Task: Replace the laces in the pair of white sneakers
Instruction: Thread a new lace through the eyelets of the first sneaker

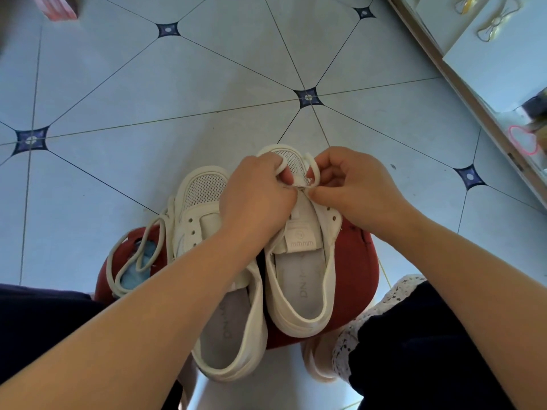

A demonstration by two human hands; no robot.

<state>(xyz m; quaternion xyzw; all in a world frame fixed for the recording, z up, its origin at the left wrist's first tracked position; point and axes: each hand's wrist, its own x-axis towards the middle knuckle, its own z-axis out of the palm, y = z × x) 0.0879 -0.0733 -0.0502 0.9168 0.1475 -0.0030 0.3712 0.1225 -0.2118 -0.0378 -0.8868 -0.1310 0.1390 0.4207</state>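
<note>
Sneakers side by side on the red stool [355, 261], toes pointing away from me, heels hanging over its near edge. The right sneaker [299, 279] sits on the right half of the stool, tongue label facing up, and that's where both my hands are working, over the stool's far edge.

My left hand [254, 199] comes in across the left sneaker [204, 190], fingers curled, pinching a loop of the white lace [313, 170] against the mesh toe. My right hand [352, 187] meets it from the stool's right side, thumb and fingertips nipping the same lace right at the lowest eyelets, the other fingers tucked in. The lace arches up in a small bow between the two hands, just past the front of the stool. Whether its tip is through a hole I cannot tell; my fingers cover that spot.

Further back toward me, the eyelets along the right sneaker's flaps show as open holes. The left sneaker lies on the left half of the stool, touching its partner along the side.

A loose lace [133, 255] sprawls in long loops over the stool's left rim, lying across a cut-out where something pale blue shows through.

Pale tiled floor [207, 84] spreads beyond the stool, and a white cabinet [473, 39] stands well off to its far right.
</note>
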